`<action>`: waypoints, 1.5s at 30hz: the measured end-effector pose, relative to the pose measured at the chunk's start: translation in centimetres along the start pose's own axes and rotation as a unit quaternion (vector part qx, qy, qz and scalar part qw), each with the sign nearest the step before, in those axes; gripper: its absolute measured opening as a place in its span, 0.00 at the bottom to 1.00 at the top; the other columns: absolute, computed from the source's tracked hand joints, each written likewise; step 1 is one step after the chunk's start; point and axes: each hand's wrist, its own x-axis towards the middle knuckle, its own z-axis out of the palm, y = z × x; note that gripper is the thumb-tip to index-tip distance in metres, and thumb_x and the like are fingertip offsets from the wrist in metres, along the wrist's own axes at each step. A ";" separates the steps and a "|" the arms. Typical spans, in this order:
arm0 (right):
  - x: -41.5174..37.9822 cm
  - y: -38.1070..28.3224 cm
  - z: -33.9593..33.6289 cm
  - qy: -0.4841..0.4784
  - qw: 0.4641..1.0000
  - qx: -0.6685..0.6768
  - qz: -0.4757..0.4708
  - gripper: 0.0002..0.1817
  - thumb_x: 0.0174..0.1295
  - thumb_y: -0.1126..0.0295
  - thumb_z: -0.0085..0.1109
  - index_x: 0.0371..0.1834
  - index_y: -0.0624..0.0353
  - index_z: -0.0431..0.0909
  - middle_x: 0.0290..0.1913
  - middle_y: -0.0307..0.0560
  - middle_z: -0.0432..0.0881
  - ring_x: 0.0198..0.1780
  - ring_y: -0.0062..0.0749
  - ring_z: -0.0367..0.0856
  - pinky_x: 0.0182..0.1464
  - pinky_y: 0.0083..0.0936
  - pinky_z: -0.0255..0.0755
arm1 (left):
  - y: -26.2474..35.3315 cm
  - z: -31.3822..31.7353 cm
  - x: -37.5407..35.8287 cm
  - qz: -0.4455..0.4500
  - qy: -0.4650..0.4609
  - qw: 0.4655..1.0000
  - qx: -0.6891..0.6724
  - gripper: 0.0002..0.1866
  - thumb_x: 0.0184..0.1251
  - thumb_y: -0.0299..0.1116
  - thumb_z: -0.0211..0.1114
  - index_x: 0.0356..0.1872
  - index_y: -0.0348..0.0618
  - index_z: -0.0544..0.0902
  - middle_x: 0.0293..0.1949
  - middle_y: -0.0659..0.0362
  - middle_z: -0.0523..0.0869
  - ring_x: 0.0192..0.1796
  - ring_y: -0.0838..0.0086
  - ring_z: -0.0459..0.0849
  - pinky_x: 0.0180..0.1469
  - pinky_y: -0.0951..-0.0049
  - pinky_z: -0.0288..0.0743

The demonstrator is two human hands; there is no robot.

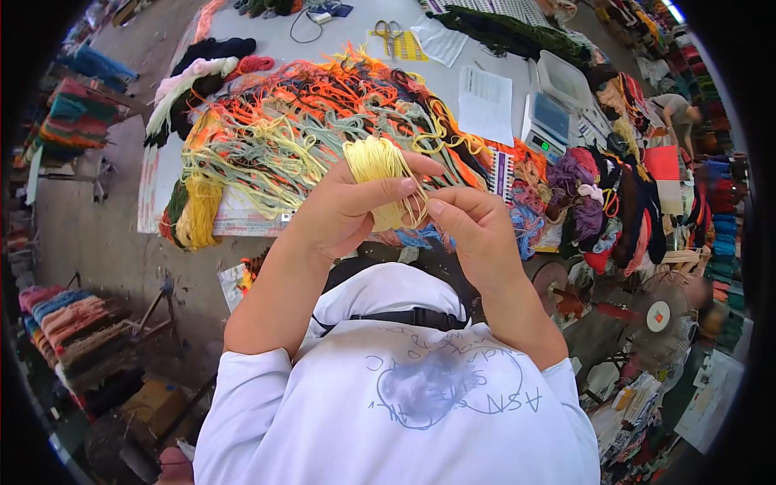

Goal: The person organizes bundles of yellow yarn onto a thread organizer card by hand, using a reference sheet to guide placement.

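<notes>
A skein of pale yellow yarn [375, 166] is held in front of my chest, over the table's near edge. My left hand [343, 202] wraps round it, with the thumb across the front and fingers behind. Beside it, my right hand [471, 222] pinches loose yellow strands at the skein's right side between thumb and forefinger. Behind both hands a wide heap of orange, grey-green and yellow yarn [275, 129] covers much of the table [331, 31].
Scissors [388, 36] lie on a yellow card beyond the heap. Right of them are a paper sheet [485, 105] and a scale [548, 125]. Purple yarn [572, 182] sits at the right, near a fan [659, 315]. Another person [677, 113] bends at the far right.
</notes>
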 end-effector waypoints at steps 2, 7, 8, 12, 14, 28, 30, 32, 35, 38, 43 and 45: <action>0.0 -0.2 -0.6 -0.008 1.000 0.014 0.006 0.10 0.62 0.71 0.56 0.39 0.69 0.80 0.33 0.43 0.82 0.33 0.18 0.78 0.36 0.15 0.73 | -0.1 0.4 0.2 -0.005 0.001 1.000 0.001 0.15 0.59 0.27 0.60 0.47 0.34 0.78 0.36 0.58 0.80 0.39 0.74 0.81 0.42 0.73 0.75; 0.3 -0.2 -2.0 -0.031 0.999 0.019 -0.009 0.10 0.61 0.73 0.56 0.40 0.70 0.80 0.34 0.45 0.82 0.35 0.20 0.80 0.41 0.16 0.76 | -0.5 1.8 0.9 0.012 0.028 1.000 -0.006 0.15 0.58 0.27 0.59 0.47 0.33 0.77 0.37 0.57 0.80 0.40 0.73 0.81 0.44 0.72 0.75; 0.3 -0.1 -2.3 -0.031 0.999 0.027 -0.006 0.10 0.60 0.73 0.57 0.40 0.69 0.80 0.34 0.44 0.83 0.35 0.19 0.79 0.39 0.16 0.75 | -0.7 2.1 1.0 0.020 0.031 0.999 -0.007 0.15 0.58 0.27 0.59 0.47 0.33 0.77 0.37 0.57 0.80 0.40 0.72 0.81 0.44 0.72 0.75; 0.4 -0.1 -3.4 -0.030 0.999 -0.030 -0.020 0.10 0.59 0.73 0.58 0.40 0.68 0.80 0.34 0.41 0.83 0.33 0.17 0.78 0.37 0.16 0.73 | -1.2 2.0 1.7 0.018 0.012 1.000 -0.020 0.15 0.58 0.26 0.58 0.48 0.33 0.77 0.37 0.56 0.80 0.41 0.71 0.81 0.44 0.71 0.75; 0.4 -0.2 -3.6 -0.027 0.999 -0.031 -0.019 0.09 0.57 0.74 0.59 0.39 0.67 0.81 0.33 0.39 0.82 0.32 0.16 0.76 0.36 0.15 0.70 | -1.4 2.2 1.8 0.023 0.013 0.999 -0.022 0.15 0.59 0.26 0.57 0.47 0.34 0.77 0.37 0.56 0.81 0.40 0.71 0.81 0.43 0.72 0.75; 0.2 -0.7 -4.6 -0.050 0.998 0.027 0.008 0.08 0.58 0.75 0.58 0.39 0.67 0.77 0.34 0.41 0.81 0.35 0.17 0.78 0.39 0.15 0.73 | -1.8 3.2 1.5 0.034 0.058 0.997 0.027 0.15 0.60 0.27 0.61 0.48 0.34 0.78 0.38 0.56 0.83 0.41 0.73 0.83 0.44 0.72 0.76; 0.2 -0.7 -4.5 -0.056 0.996 0.065 0.021 0.08 0.58 0.76 0.58 0.39 0.67 0.77 0.35 0.42 0.81 0.35 0.17 0.78 0.39 0.14 0.73 | -1.7 3.2 1.4 0.029 0.057 0.997 0.034 0.15 0.60 0.27 0.61 0.48 0.34 0.78 0.39 0.56 0.83 0.42 0.73 0.82 0.44 0.72 0.75; 0.2 -0.9 -4.4 -0.067 0.996 0.064 0.019 0.08 0.58 0.76 0.59 0.39 0.67 0.76 0.35 0.42 0.81 0.35 0.17 0.78 0.40 0.14 0.73 | -1.8 3.3 1.3 0.047 0.060 0.995 0.060 0.14 0.61 0.26 0.61 0.48 0.34 0.78 0.40 0.57 0.83 0.42 0.74 0.82 0.43 0.73 0.75; 0.2 -0.6 -4.3 -0.073 0.995 0.067 0.014 0.07 0.58 0.76 0.60 0.38 0.67 0.76 0.35 0.42 0.81 0.36 0.17 0.78 0.40 0.14 0.74 | -1.9 3.1 1.3 0.058 0.063 0.993 0.078 0.15 0.61 0.27 0.62 0.48 0.34 0.78 0.39 0.58 0.83 0.40 0.75 0.82 0.41 0.74 0.75; 0.0 -1.1 -4.2 -0.076 0.995 0.059 0.032 0.07 0.57 0.77 0.60 0.38 0.66 0.76 0.35 0.42 0.81 0.36 0.17 0.78 0.41 0.14 0.74 | -1.5 2.8 1.0 0.040 0.044 0.994 0.092 0.16 0.60 0.27 0.62 0.50 0.34 0.77 0.38 0.59 0.82 0.38 0.77 0.81 0.40 0.76 0.75; -0.2 -1.0 -4.0 -0.064 0.994 0.074 0.039 0.07 0.58 0.76 0.59 0.37 0.65 0.74 0.35 0.40 0.79 0.36 0.17 0.78 0.41 0.14 0.73 | -1.5 2.8 0.9 0.048 0.047 0.990 0.125 0.19 0.59 0.25 0.63 0.52 0.33 0.76 0.37 0.60 0.81 0.37 0.79 0.80 0.40 0.78 0.74; -0.2 -0.8 -3.9 -0.060 0.994 0.081 0.039 0.07 0.58 0.76 0.59 0.37 0.64 0.74 0.35 0.40 0.79 0.36 0.16 0.77 0.41 0.14 0.73 | -1.4 2.8 0.9 0.056 0.049 0.989 0.129 0.19 0.58 0.24 0.63 0.53 0.33 0.76 0.37 0.61 0.81 0.37 0.80 0.80 0.40 0.79 0.74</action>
